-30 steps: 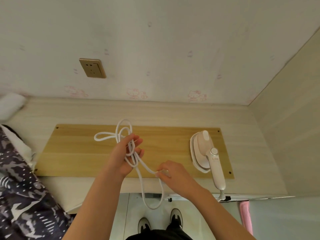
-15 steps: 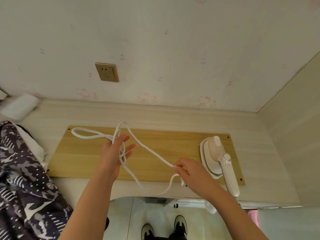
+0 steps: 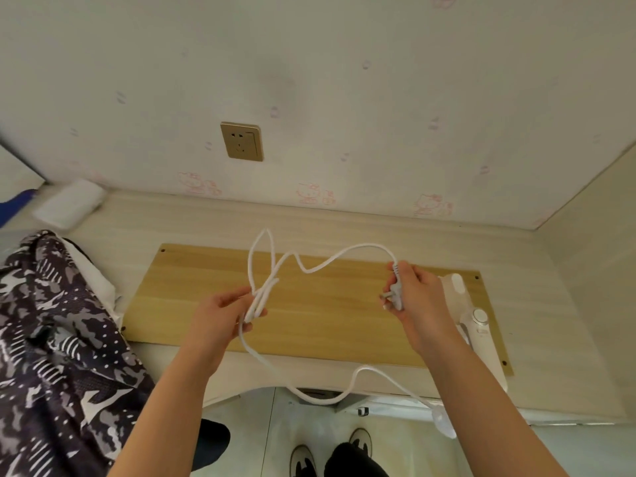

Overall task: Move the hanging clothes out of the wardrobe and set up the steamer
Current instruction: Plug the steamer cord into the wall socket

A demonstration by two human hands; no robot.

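A white handheld steamer lies on a wooden board at the right, partly hidden behind my right forearm. Its white cord runs in loops above the board and sags below the desk edge. My left hand holds a bunch of cord loops between its fingers. My right hand grips the grey plug at the cord's end, prongs pointing left. A gold wall socket sits on the wall above the desk.
The pale desk meets a side panel at the right. Dark patterned clothes lie heaped at the left, with a white folded cloth behind them. My shoes stand on the floor below.
My right hand has slid along the cord to the plug and lifted it up to the right. The cord loops have loosened and spread out. The view has tilted up towards the socket.
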